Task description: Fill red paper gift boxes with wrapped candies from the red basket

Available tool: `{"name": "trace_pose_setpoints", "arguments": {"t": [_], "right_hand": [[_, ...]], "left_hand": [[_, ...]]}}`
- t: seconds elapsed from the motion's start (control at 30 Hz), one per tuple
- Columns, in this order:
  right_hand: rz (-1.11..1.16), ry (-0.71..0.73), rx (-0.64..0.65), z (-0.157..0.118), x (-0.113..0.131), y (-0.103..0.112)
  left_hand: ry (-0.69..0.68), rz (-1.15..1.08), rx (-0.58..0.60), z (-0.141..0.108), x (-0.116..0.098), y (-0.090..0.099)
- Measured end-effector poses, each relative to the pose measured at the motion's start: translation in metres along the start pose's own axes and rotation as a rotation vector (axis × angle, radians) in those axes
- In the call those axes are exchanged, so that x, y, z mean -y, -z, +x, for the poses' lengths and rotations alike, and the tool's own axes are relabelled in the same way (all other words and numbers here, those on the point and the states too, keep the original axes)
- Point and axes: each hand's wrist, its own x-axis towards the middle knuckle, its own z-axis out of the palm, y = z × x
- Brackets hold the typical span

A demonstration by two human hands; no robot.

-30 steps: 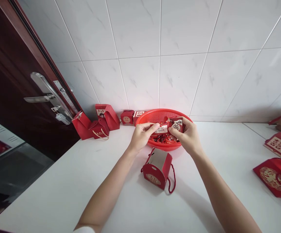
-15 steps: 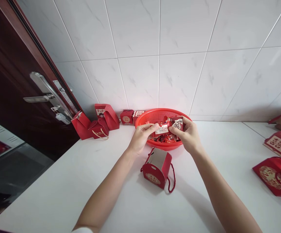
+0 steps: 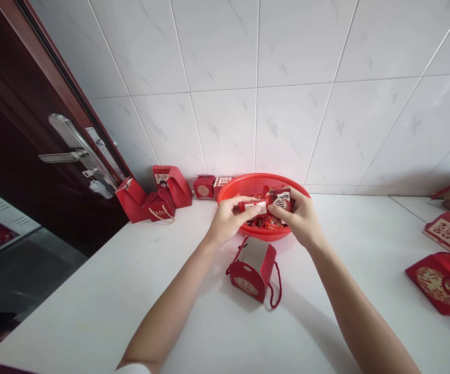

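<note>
A red packet [image 3: 264, 206] with a white label is pinched between thumb and fingers by the left-hand grip [image 3: 225, 221], while a dark red packet [image 3: 281, 199] with bold lettering is pinched by the right-hand grip [image 3: 303, 217], both being held over the red basket [image 3: 266, 237], in which wrapped pieces [image 3: 266, 223] are heaped. Just on the near side of the basket, a red box [image 3: 248, 280] with a cord handle [image 3: 275, 297] is set on the white surface [image 3: 104, 291]. Red boxes [image 3: 158, 204] are grouped at the far left.
</note>
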Motion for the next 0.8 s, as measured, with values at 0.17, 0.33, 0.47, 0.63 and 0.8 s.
{"name": "trace_pose_setpoints", "arguments": {"t": [0.17, 0.33, 0.47, 0.63, 0.8], "right_hand": [[0.235, -0.095, 0.044, 0.003, -0.007, 0.005], [0.354, -0.209, 0.021, 0.004, -0.006, 0.006], [0.406, -0.273, 0.038, 0.003, 0.000, 0.004], [0.464, -0.339, 0.059, 0.005, 0.004, 0.002], [0.481, -0.356, 0.108, 0.004, 0.003, 0.001]], "left_hand": [[-0.059, -0.056, -0.117, 0.003, 0.002, 0.002], [-0.060, -0.158, -0.243, 0.007, 0.003, 0.002], [-0.025, -0.179, -0.249, 0.007, 0.003, 0.002], [0.008, -0.160, -0.238, 0.009, 0.005, 0.003], [0.006, -0.096, -0.220, 0.008, 0.006, 0.003]]}}
